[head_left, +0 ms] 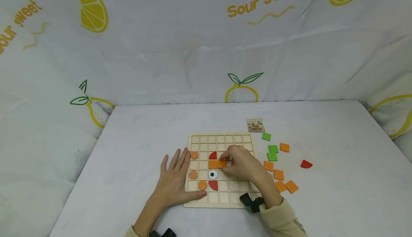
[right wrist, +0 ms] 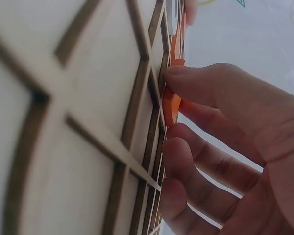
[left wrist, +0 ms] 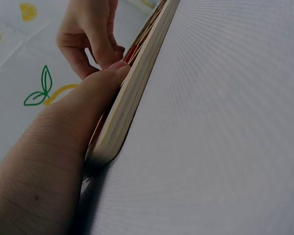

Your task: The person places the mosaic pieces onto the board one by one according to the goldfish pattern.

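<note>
A wooden grid board (head_left: 222, 134) lies flat on the table. My right hand (head_left: 243, 163) pinches an orange square tile (head_left: 222, 163) between thumb and fingers at a cell right beside another orange square (head_left: 212, 164). In the right wrist view the pinched tile (right wrist: 170, 105) sits tilted at the grid. My left hand (head_left: 175, 183) is spread along the board's left edge, thumb resting over its lower left corner area. On the board are a red quarter piece (head_left: 213, 155), a second red quarter (head_left: 213, 185), a white eye disc (head_left: 213, 174) and several orange discs (head_left: 193, 174).
Right of the board lie loose orange squares (head_left: 278, 174), green squares (head_left: 273, 149) and a red quarter piece (head_left: 306, 164). A small pattern card (head_left: 255, 125) lies beyond the board's top right. Black wrist devices (head_left: 252, 203) are on both wrists. A lemon-print cloth (head_left: 180, 65) hangs behind the table.
</note>
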`<state>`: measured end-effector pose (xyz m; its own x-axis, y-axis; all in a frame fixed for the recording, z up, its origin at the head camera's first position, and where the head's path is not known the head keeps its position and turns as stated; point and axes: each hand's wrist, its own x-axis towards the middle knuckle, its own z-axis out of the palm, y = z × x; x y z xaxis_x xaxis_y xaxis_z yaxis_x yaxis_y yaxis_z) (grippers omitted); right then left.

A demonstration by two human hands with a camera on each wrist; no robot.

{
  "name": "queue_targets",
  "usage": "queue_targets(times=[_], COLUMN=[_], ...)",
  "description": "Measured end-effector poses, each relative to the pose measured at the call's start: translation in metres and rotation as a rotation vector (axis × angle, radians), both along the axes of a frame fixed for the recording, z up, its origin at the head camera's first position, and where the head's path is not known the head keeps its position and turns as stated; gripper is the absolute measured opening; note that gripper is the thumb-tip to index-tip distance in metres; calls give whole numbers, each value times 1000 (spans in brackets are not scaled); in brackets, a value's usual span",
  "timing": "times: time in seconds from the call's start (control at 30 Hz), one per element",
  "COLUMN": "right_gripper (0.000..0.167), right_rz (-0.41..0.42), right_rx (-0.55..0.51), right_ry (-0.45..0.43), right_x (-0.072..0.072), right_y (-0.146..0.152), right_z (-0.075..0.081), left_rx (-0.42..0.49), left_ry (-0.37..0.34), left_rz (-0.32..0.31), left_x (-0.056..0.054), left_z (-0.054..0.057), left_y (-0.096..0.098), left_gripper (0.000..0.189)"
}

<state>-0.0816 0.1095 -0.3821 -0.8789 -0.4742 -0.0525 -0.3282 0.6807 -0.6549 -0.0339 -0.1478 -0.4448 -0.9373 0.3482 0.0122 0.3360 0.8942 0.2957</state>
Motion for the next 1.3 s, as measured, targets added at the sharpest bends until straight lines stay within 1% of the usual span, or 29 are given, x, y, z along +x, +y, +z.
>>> queue_targets(times=[0.13,0.4,0.67,0.77,0.97,1.13,1.3], right_gripper=[21,19,19,17,17,17,17], right_rz=[-5,12,-7,-13,4,-13,-24], right_rx=[-1,-7,11,9,4,4,11], right_ry=[-14,-30,-64,-64,-54,-71,-70], right_x=[0,-2,-1,-1,-3,-3,-2], right_y=[0,3,6,7,9,9,10], right_z=[0,-3,-2,-1,-1,-1,-2], left_rx=[4,3,-4,-6,-9,-12,-7], left_ry=[-6,-13,-5,-8,-8,-7,-4], left_rz=[1,0,2,2,3,3,2], left_x=[0,1,0,0,0,0,0], left_z=[1,1,0,1,1,1,1], left_y=[0,0,0,0,0,0,1], left_gripper=[134,134,133,133,132,132,132])
